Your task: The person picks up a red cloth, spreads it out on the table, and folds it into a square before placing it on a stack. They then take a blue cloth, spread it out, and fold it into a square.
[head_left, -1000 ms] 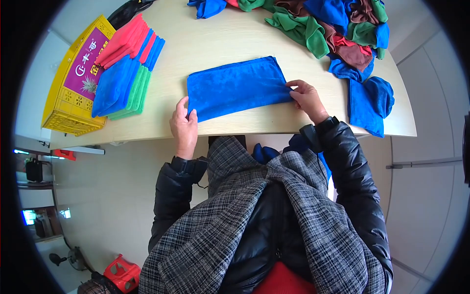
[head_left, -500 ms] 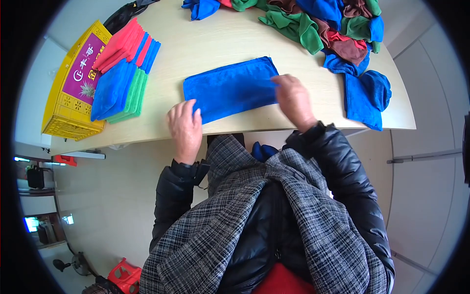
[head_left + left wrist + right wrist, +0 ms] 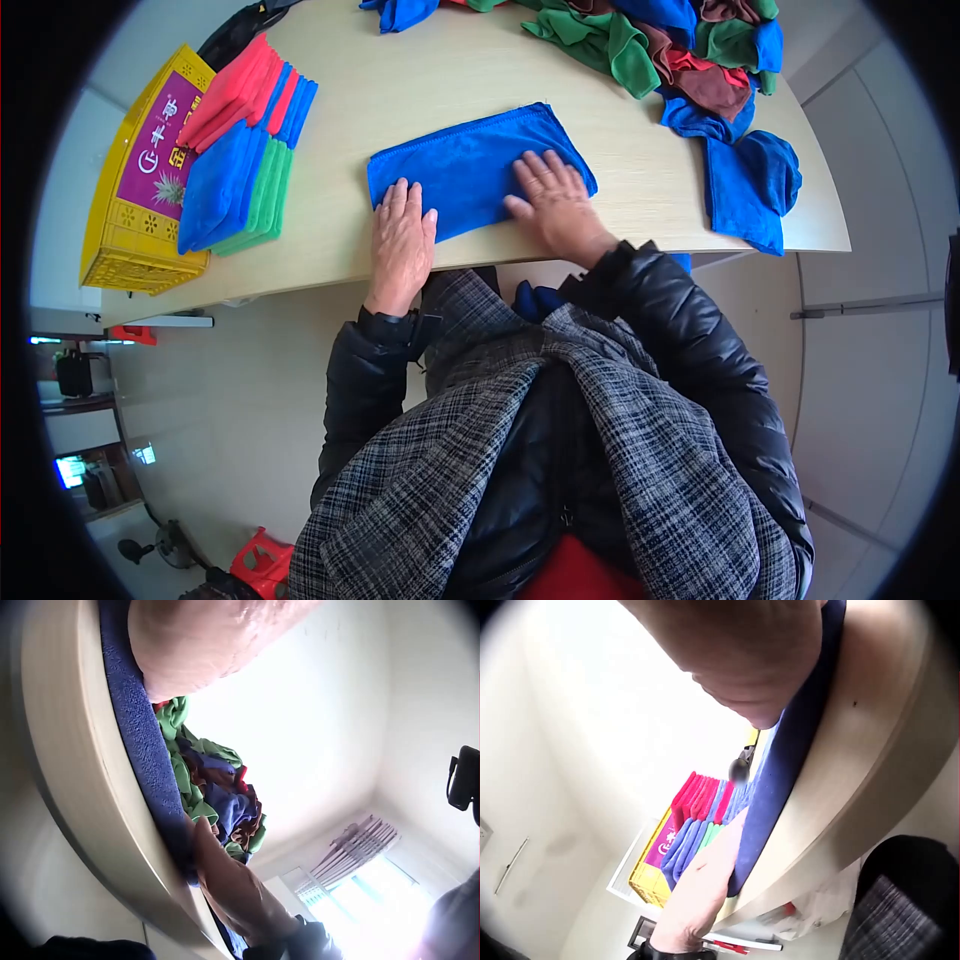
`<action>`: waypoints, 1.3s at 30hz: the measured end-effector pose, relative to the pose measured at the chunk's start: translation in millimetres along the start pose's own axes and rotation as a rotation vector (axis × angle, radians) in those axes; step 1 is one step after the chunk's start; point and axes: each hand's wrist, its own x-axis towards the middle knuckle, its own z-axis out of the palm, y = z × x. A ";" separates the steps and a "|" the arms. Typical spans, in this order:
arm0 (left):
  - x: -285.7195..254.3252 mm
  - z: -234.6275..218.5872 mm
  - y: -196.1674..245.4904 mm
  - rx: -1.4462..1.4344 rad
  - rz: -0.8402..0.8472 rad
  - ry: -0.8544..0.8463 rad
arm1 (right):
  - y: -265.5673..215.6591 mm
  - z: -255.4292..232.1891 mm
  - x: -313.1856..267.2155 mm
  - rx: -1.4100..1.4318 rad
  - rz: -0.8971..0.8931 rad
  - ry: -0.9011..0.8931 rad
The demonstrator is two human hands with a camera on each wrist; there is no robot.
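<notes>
Both my hands lie flat, fingers straight, on the folded blue cloth (image 3: 470, 165): left hand (image 3: 402, 235) on its near-left corner, right hand (image 3: 553, 195) rightward, apparently pinning it smooth against the table (image 3: 430, 80).

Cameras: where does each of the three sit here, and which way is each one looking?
Head view: worn on the head, looking down on the table; shows both arms, left hand and right hand flat on the blue cloth.
Left wrist view: low at the table edge, looking across to the right hand and the cloth pile.
Right wrist view: low, looking across to the left hand and the folded stack.
Both wrist views share the blue cloth.
</notes>
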 end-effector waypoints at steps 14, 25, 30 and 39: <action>43.3 1.9 4.0 -0.009 0.099 -0.055 | -12.7 -2.6 56.5 -0.061 -0.178 0.009; 43.0 17.8 -21.5 0.091 0.029 -0.090 | 57.5 12.2 81.0 -0.109 -0.002 0.052; 37.4 8.7 -19.2 0.061 0.053 -0.049 | 63.4 -3.2 67.7 -0.193 0.036 0.034; 10.4 -12.2 56.4 -0.150 0.319 0.059 | -12.6 -1.2 17.3 0.059 -0.101 0.071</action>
